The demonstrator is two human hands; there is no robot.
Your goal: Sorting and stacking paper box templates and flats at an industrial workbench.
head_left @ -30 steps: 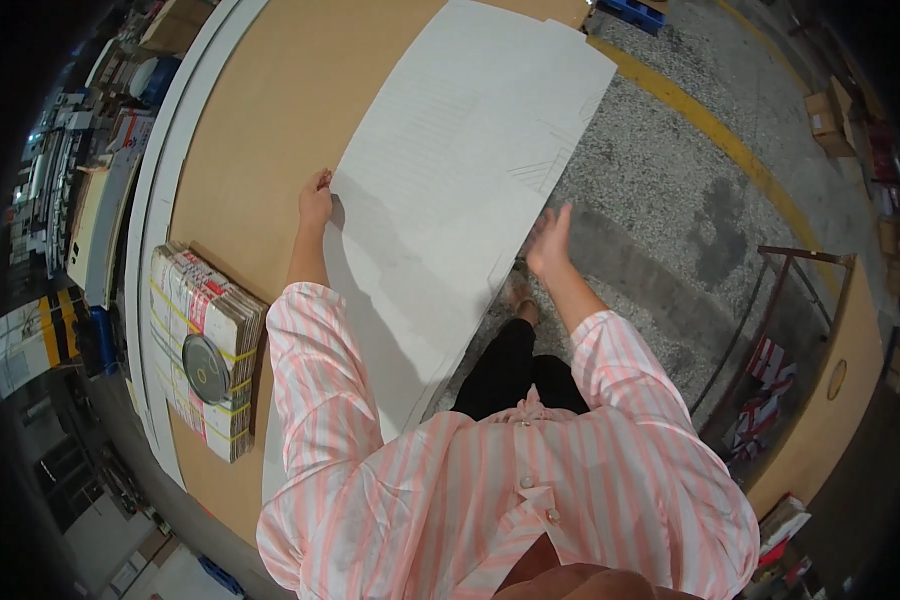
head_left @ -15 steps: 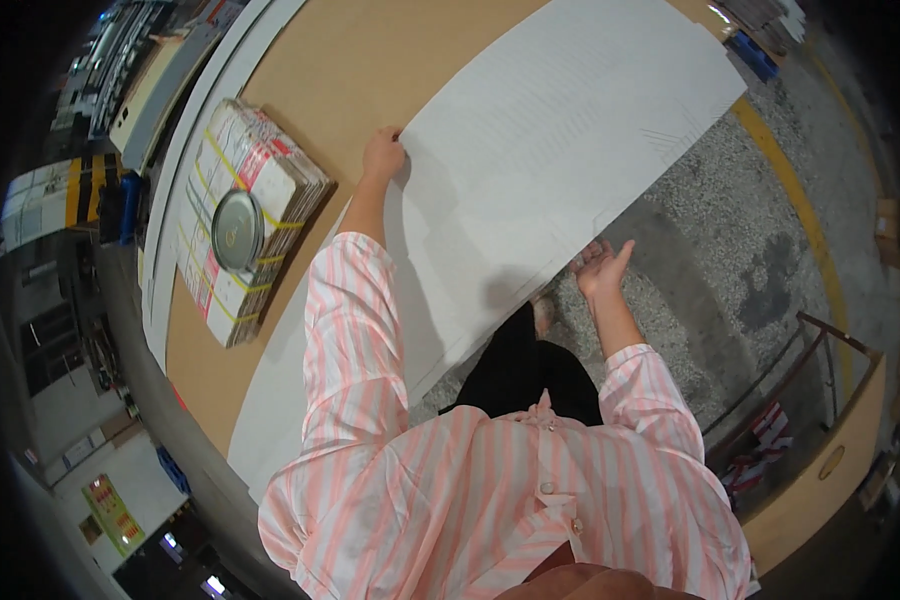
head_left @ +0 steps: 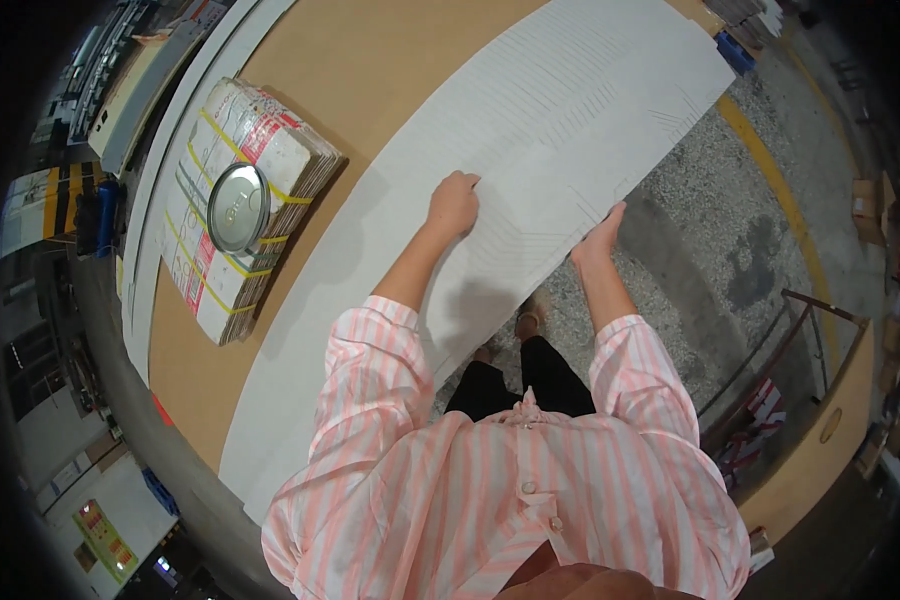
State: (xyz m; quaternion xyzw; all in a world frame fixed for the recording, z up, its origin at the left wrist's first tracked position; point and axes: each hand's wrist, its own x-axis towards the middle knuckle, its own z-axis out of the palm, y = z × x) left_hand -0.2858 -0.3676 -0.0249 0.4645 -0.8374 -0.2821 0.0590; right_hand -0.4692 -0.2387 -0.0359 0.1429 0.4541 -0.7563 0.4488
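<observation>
Speckled grey floor fills the right of the frame, crossed by a yellow painted line. Left of centre, a bundle tied with yellow straps carries a round grey disc; it lies near the white sheet, with a bare brown strip between them, so the sheet's top is unobstructed apart from the person's arm. At lower right stands a wooden panel on a metal frame, with red-and-white pieces beside it.

Half a second ago the left hand was at the sheet's far edge; now it is over the middle, fingers curled, and whether it pinches anything I cannot tell. The right hand, earlier open and palm up, has come to the near edge, thumb raised; its grip is unclear.

Faint ruled lines mark the sheet, which stretches diagonally across the brown desk. Cluttered shop space curves around the left rim.
</observation>
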